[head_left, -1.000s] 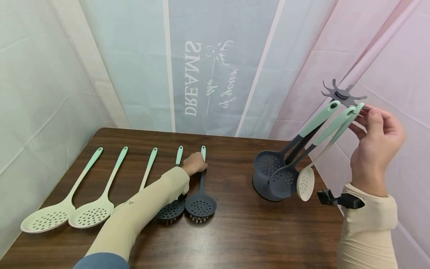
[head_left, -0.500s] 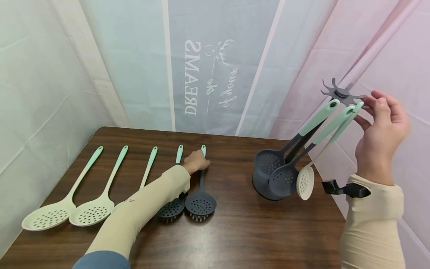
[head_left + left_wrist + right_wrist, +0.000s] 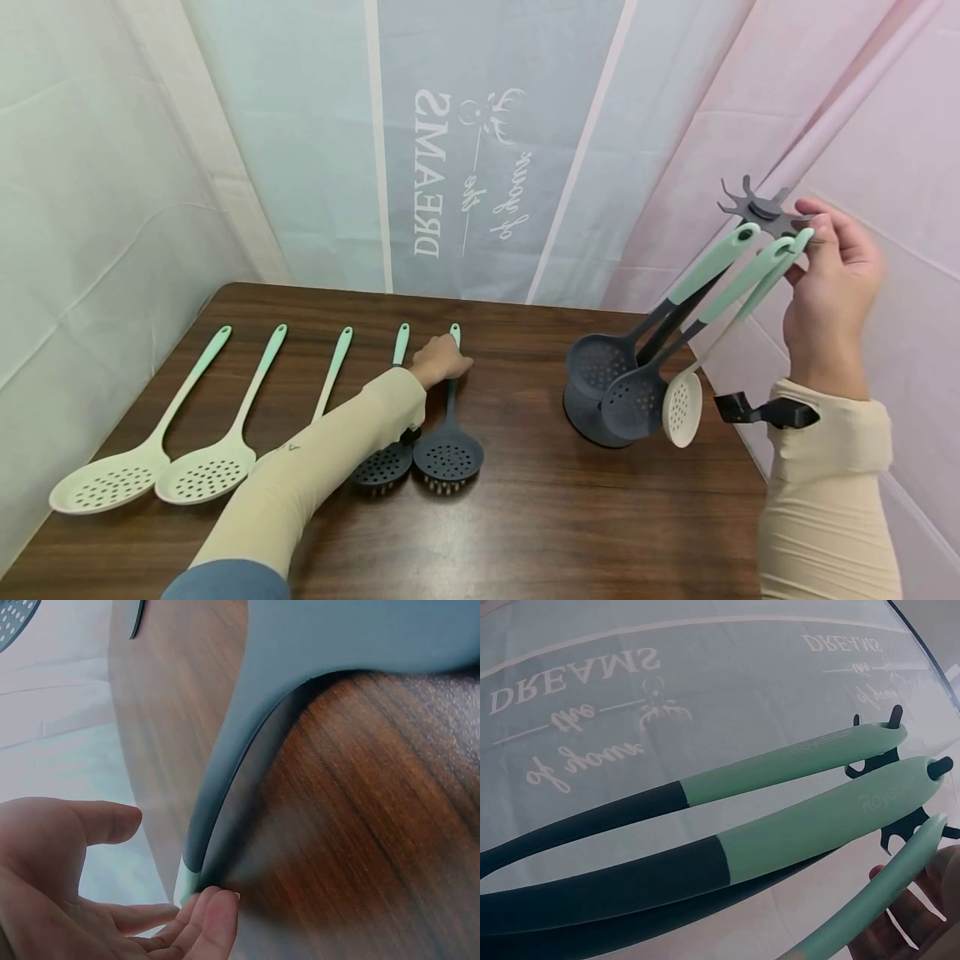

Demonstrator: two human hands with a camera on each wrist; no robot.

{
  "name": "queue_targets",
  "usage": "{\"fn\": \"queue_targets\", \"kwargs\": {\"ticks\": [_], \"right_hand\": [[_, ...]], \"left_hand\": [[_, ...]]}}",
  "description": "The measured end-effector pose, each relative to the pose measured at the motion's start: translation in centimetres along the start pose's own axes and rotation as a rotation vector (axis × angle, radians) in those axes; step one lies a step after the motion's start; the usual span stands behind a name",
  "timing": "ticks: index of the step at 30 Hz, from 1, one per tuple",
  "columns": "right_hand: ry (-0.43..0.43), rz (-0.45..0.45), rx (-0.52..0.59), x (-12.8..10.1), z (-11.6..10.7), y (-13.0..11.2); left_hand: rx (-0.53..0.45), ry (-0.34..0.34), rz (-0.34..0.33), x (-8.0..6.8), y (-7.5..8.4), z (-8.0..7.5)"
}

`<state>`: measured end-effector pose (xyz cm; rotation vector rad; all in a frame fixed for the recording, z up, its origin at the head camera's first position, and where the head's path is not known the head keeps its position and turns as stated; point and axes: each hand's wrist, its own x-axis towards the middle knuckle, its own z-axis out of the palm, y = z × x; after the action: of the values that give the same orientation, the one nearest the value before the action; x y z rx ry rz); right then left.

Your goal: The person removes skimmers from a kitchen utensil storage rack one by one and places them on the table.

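Note:
My left hand [image 3: 438,361] is at the mint-green handle of a dark grey skimmer [image 3: 448,454] lying on the table; in the left wrist view its fingers [image 3: 217,922] touch the handle, while the thumb stands apart. At the right, a dark grey utensil rack [image 3: 763,210] carries two grey skimmers, one with its bowl [image 3: 600,367] at the left, the other's bowl [image 3: 633,404] beside it, and a small cream skimmer [image 3: 682,408]. My right hand [image 3: 834,292] pinches a hook of the rack beside the cream skimmer's handle end; the right wrist view partly hides the contact.
Left of my left hand lie another grey skimmer [image 3: 384,465] and several cream skimmers, the nearest half hidden by my sleeve, the farthest one [image 3: 108,483] near the left edge. The brown table [image 3: 540,525] meets fabric walls behind and on both sides.
My right hand first drew a little right, away from the rack's hook, then came back left onto it. My left hand has barely moved, and the skimmers stay where they were.

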<state>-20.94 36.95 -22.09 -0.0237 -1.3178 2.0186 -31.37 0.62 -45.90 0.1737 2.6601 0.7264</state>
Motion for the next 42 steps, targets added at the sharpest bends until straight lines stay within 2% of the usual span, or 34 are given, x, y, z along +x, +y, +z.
{"fn": "queue_targets", "kwargs": {"ticks": [9,12,16,22,26,30,33,38,42], "right_hand": [[-0.011,-0.017,0.016,-0.2,0.1,0.3],[0.000,-0.018,0.025,-0.1,0.2,0.4],[0.021,-0.023,0.074,-0.1,0.1,0.5],[0.026,-0.031,0.110,-0.3,0.0,0.4],[0.016,-0.033,0.125,-0.5,0.1,0.5],[0.010,-0.041,0.114,-0.7,0.0,0.5],[0.007,-0.046,0.114,-0.8,0.0,0.6],[-0.003,-0.052,0.116,-0.8,0.0,0.7],[0.006,-0.046,0.129,-0.8,0.0,0.7]], "left_hand": [[-0.004,0.034,0.036,-0.9,0.9,-1.1],[-0.005,0.054,0.062,-1.0,1.9,-1.7],[-0.019,0.098,0.128,-1.1,4.0,-2.6],[-0.027,0.202,0.301,-2.1,8.1,-4.4],[-0.063,0.258,0.470,-3.1,10.4,-5.5],[-0.096,0.295,0.663,-4.1,12.2,-6.0],[-0.125,0.308,0.775,-4.7,13.4,-6.0],[-0.235,0.324,0.926,-5.4,15.8,-5.9],[-0.281,0.303,0.988,-6.0,18.4,-6.0]]}}
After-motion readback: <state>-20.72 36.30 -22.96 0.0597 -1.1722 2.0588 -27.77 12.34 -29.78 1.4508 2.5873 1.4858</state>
